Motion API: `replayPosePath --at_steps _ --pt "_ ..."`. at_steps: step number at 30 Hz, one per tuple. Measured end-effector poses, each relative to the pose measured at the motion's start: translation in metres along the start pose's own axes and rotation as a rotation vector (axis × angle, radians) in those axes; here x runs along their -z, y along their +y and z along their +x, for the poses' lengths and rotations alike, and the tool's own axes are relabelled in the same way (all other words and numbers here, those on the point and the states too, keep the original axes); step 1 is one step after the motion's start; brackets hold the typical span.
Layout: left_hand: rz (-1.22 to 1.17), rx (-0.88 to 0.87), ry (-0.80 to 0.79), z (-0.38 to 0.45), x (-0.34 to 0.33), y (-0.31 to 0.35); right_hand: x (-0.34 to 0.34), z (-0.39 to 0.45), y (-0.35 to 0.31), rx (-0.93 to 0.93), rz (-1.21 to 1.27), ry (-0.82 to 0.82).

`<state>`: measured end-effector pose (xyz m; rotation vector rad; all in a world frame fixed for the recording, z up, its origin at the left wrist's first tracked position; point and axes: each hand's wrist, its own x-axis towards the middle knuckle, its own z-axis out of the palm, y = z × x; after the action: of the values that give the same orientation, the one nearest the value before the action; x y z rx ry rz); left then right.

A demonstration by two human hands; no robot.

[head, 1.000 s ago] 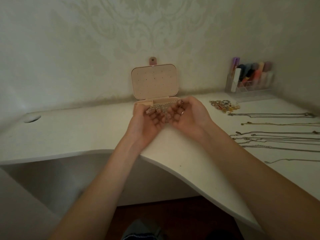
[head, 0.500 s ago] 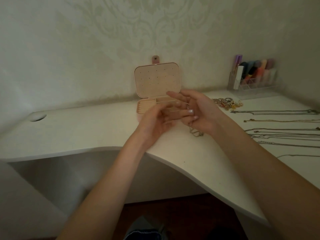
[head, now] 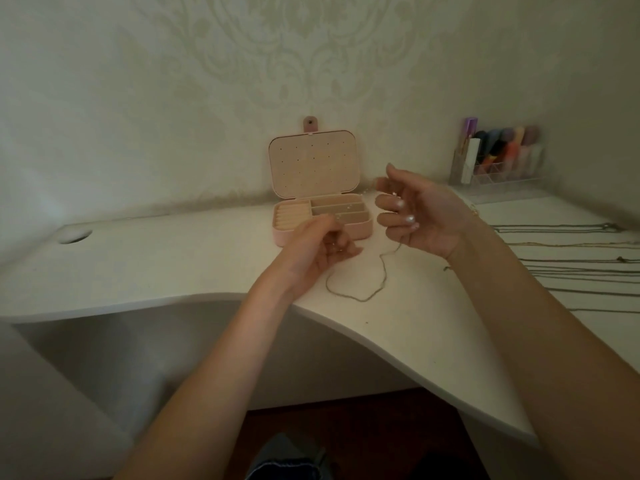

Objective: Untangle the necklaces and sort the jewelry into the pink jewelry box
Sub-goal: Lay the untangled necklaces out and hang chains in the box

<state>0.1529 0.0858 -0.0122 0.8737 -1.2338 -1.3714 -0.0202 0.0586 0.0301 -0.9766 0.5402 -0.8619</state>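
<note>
The pink jewelry box (head: 349,231) stands open against the wall, lid upright, with ring rolls on its left and long compartments on its right. A thin chain necklace (head: 360,295) sags in a loop onto the white desk (head: 173,265) in front of the box. My left hand (head: 320,249) pinches one end of it, just in front of the box. My right hand (head: 424,214) holds the other end a little higher, to the right of the box, fingers curled.
Several straightened necklaces (head: 568,268) lie in parallel rows on the right of the desk. A clear organizer with cosmetics (head: 498,161) stands in the back right corner. A round cable hole (head: 74,234) is at the desk's left. The desk's front edge curves inward.
My hands were cupped together over the box holding a bunched chain. They have drawn apart, and the chain now hangs stretched between them, its loop resting on the desk.
</note>
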Motion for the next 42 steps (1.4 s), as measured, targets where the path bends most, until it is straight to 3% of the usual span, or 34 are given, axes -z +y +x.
replayPosePath --at_steps 7,11,13,16,22,27,32,37,42 --pt "-0.344 0.019 0.221 0.002 0.007 0.002 0.029 0.003 -0.008 0.209 0.223 0.332" --pt "-0.335 -0.009 0.273 0.004 0.010 0.002 0.037 0.004 -0.007 0.211 0.099 0.528" --pt "-0.295 -0.050 0.289 0.004 0.010 0.001 0.037 0.005 -0.004 0.284 -0.118 0.706" --pt "-0.073 -0.130 0.344 0.004 0.008 -0.004 0.043 0.006 0.003 0.464 -0.548 0.942" --pt "0.567 -0.186 0.645 0.003 0.010 -0.016 0.047 0.000 0.006 0.648 -0.671 0.997" --pt "0.724 -0.176 0.726 -0.002 0.010 -0.017 0.033 -0.016 0.011 0.720 -0.663 0.913" --pt "0.683 -0.167 0.696 -0.012 0.007 -0.011 0.030 -0.040 0.020 0.741 -0.669 0.935" --pt "0.617 -0.379 0.597 -0.045 -0.028 -0.009 0.038 -0.082 0.017 0.789 -0.721 1.027" --pt "0.591 -0.454 0.309 -0.066 -0.089 -0.015 0.077 -0.162 0.001 0.757 -0.916 1.160"
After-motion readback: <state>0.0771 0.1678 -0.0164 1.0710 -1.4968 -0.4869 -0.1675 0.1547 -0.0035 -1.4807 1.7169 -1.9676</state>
